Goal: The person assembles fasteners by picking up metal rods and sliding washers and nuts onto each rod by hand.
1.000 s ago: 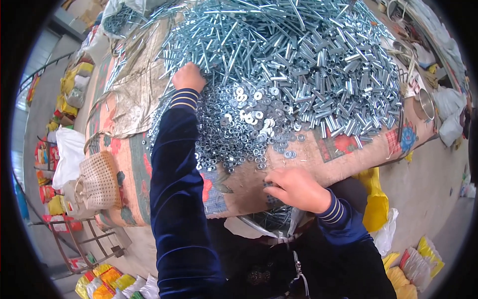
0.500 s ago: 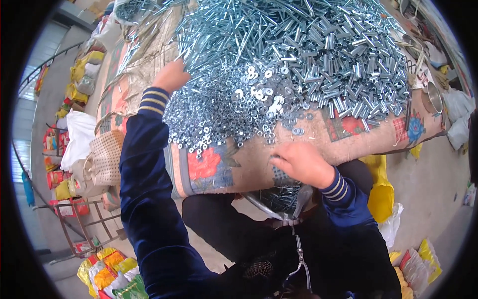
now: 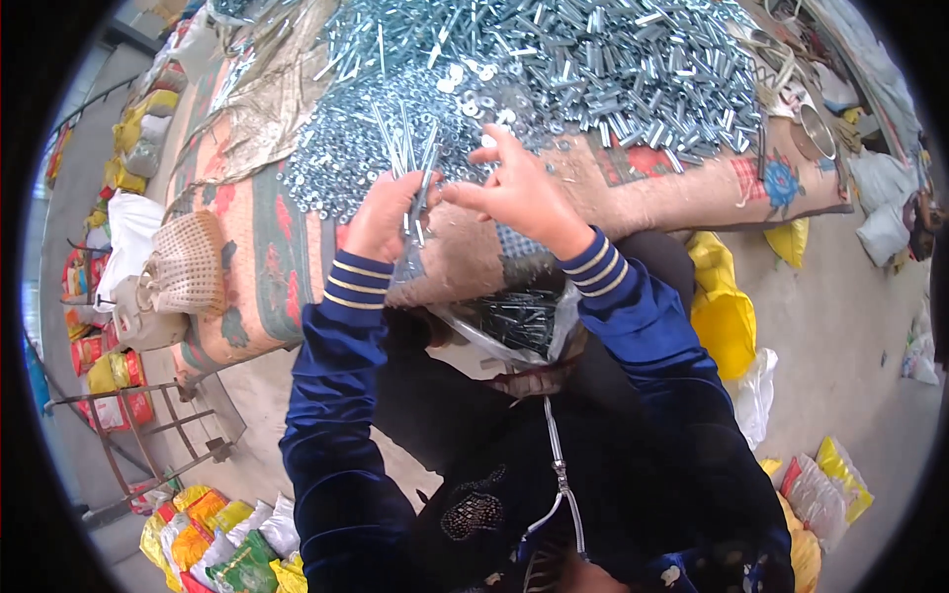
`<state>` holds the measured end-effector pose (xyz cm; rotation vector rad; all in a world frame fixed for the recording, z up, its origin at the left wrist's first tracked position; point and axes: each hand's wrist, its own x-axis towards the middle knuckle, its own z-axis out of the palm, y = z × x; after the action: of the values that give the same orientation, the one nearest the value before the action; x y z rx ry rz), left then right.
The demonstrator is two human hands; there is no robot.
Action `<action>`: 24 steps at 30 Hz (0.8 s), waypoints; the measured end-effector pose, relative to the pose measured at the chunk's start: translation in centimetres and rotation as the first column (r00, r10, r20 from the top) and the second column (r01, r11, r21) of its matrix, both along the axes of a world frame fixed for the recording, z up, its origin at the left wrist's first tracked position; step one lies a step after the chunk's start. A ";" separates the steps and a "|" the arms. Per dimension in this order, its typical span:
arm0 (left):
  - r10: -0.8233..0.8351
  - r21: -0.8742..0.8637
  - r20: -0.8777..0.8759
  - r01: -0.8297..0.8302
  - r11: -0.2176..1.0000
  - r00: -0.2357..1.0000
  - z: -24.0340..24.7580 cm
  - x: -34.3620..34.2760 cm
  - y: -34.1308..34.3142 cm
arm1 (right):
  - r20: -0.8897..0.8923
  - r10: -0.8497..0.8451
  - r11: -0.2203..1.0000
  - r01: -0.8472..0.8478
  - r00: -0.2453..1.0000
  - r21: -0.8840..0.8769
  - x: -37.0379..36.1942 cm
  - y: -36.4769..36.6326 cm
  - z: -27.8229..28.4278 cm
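Observation:
My left hand [image 3: 381,219] is closed round a small bundle of long thin bolts [image 3: 403,148], which fan out upward above the fingers. Their lower ends poke out beneath the hand. Just to the right, my right hand [image 3: 524,193] has its fingers spread, the thumb pointing at the bundle. I see nothing in its grip. Behind both hands lies a heap of small nuts and washers [image 3: 331,148], with larger flat washers [image 3: 470,79] at its right. Short metal tubes [image 3: 643,84] and more long bolts [image 3: 395,35] are piled farther back.
A patterned cloth [image 3: 633,208] covers the work surface. A plastic-lined container [image 3: 519,326] of dark metal pieces sits at my lap. To the left are a woven basket [image 3: 188,262] and a metal frame [image 3: 148,435]; a yellow bag [image 3: 722,316] hangs at the right.
My left hand has come back from the far bolt pile toward me, now with bolts in it. My right hand has moved up and left beside it, its fingers now spread. The view has shifted.

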<state>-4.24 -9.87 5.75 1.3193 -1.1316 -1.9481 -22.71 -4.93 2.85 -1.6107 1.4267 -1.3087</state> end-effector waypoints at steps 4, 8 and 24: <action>0.125 -0.077 -0.015 -0.126 0.989 0.992 -0.7 -3.9 5.0 | 0.420 0.067 0.971 -0.155 0.905 0.180 -0.7 0.2 0.7; 0.241 -0.031 -0.264 -0.257 0.966 0.934 -1.2 -6.0 6.7 | 0.567 0.132 0.946 -0.275 0.813 0.174 -2.6 -0.8 -0.8; 0.160 -0.023 -0.353 -0.179 0.984 0.922 -5.1 -8.2 8.4 | 0.700 -0.302 0.938 0.072 0.647 0.338 -0.4 -0.3 -2.8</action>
<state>-12.47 -1.44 0.66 0.9553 -0.8587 -1.9118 -23.09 -5.19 0.05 -0.5846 1.1747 -1.5455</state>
